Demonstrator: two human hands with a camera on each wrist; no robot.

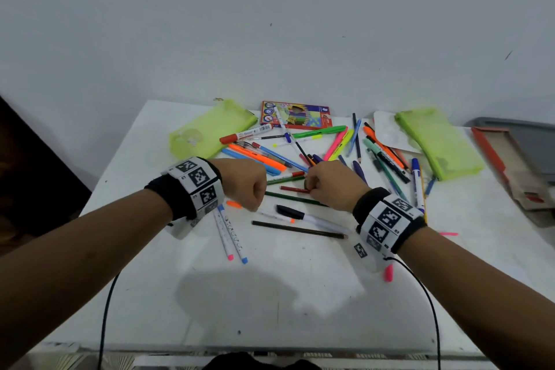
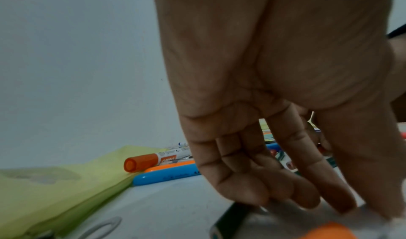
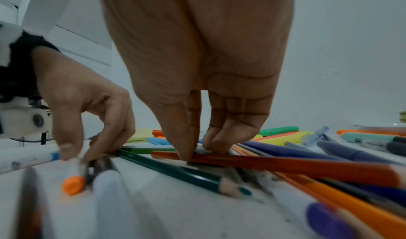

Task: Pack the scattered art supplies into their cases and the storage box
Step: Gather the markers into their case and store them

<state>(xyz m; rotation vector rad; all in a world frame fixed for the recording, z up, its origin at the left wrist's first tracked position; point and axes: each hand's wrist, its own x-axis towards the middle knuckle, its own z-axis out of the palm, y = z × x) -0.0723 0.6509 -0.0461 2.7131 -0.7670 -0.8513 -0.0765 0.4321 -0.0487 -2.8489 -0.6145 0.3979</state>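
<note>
Pens, markers and pencils lie scattered across the white table (image 1: 270, 294). My right hand (image 1: 309, 186) (image 3: 197, 153) pinches a red pencil (image 1: 292, 189) (image 3: 285, 166) with thumb and fingertips, low over the table. My left hand (image 1: 255, 204) (image 3: 74, 157) (image 2: 362, 211) pinches one end of a white pen with an orange tip (image 1: 274, 215) (image 3: 73, 184). A dark green pencil (image 1: 288, 198) (image 3: 175, 171) lies between the two hands. Two lime green pouches (image 1: 210, 132) (image 1: 438, 141) and a coloured pencil box (image 1: 295, 114) lie at the back.
A grey container (image 1: 525, 135) and an open cardboard box with a red edge (image 1: 510, 165) stand at the right edge. A red marker (image 1: 244, 134) (image 2: 142, 162), orange and blue highlighters (image 1: 258, 158) and a brown pencil (image 1: 297, 230) lie nearby. A wall rises behind the table.
</note>
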